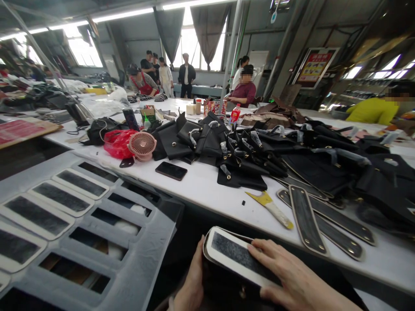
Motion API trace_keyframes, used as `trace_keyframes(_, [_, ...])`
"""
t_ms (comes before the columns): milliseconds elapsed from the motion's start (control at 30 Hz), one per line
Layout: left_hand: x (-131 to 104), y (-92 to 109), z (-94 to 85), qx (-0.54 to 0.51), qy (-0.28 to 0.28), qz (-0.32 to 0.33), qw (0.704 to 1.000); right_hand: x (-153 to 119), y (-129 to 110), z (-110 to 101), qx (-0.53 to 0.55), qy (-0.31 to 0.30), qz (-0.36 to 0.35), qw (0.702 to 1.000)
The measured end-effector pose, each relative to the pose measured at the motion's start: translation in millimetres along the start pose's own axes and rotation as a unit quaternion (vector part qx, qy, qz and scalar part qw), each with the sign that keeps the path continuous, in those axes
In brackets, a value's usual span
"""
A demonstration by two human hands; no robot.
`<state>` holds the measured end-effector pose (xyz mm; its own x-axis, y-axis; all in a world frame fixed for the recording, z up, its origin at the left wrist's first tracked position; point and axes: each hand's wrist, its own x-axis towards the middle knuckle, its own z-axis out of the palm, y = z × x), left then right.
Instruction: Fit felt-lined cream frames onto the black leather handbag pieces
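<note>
At the lower middle, a black bag (227, 287) is in my hands, its base turned up. On that base lies a long white-edged panel (228, 252) with a dark rectangular middle. My left hand (193, 276) grips the bag's left end, thumb up along the edge. Across the panel's right part go the fingers of my right hand (285, 270), with the thumb against the near side. Part of the bag is hidden beneath my hands. Beyond it, several dark strips with pale edges and gold studs, one of them a strip (308, 220), lie on the white table (207, 198).
A grey slotted rack (139, 255) at left bears several white-edged panels (63, 196). On the table are a yellow-handled tool (270, 207), a phone (171, 170), a pink fan (142, 144), a red plastic bag (118, 142) and heaped black bags (210, 142). Other people stand or work farther back.
</note>
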<state>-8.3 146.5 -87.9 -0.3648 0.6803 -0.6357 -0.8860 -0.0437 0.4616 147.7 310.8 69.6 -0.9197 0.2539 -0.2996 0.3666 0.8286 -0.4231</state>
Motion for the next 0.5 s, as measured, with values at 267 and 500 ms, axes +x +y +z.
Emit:
trace_keyframes(267, [5.2, -3.0, -4.1, 0.019, 0.025, 0.011, 0.999, 9.9, 22.0, 23.5, -0.021, 0.036, -0.006, 0.999])
trace_keyframes(500, [3.7, -1.5, -4.3, 0.024, 0.027, 0.0, 0.999, 19.8, 8.3, 14.7, -0.049, 0.018, -0.046, 0.998])
